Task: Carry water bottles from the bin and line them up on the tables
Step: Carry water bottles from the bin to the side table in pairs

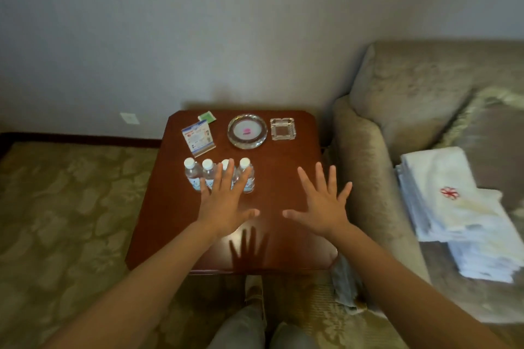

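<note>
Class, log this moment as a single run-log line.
water bottles: four upright in a row on wooden table | left hand: open, over row | right hand: open, empty

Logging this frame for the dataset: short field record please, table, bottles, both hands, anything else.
table: dark wood, beside a sofa
bottles: four, upright, one row, left half of table
left hand: open, fingers spread, overlapping the row in view, holding nothing
right hand: open, spread over bare tabletop
behind row: card, round glass dish, square glass ashtray
sofa: folded white towels
</note>
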### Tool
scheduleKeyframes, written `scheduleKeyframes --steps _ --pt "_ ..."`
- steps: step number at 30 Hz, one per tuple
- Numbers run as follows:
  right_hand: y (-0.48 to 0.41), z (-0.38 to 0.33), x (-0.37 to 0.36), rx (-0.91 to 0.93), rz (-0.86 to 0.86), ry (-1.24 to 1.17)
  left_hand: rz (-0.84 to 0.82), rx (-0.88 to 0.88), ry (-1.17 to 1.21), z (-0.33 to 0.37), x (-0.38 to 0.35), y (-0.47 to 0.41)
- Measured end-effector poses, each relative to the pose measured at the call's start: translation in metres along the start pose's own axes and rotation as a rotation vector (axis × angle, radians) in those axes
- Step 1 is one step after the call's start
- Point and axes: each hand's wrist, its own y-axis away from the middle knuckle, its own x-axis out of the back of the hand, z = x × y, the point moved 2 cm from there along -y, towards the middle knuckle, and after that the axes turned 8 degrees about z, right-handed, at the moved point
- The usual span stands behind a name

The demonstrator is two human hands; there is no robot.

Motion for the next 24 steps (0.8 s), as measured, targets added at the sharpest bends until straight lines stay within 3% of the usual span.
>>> scheduleKeyframes --steps 8,24 --pt "0.067 0.066 0.053 -0.266 0.12 -0.119 -0.067 -0.187 -0.082 0.072 0.032 0.005" --pt "0.223 0.14 0.066 -0.96 0.337 -0.269 -0.225 -0.922 -0.223 0.256 0.026 -0.014"
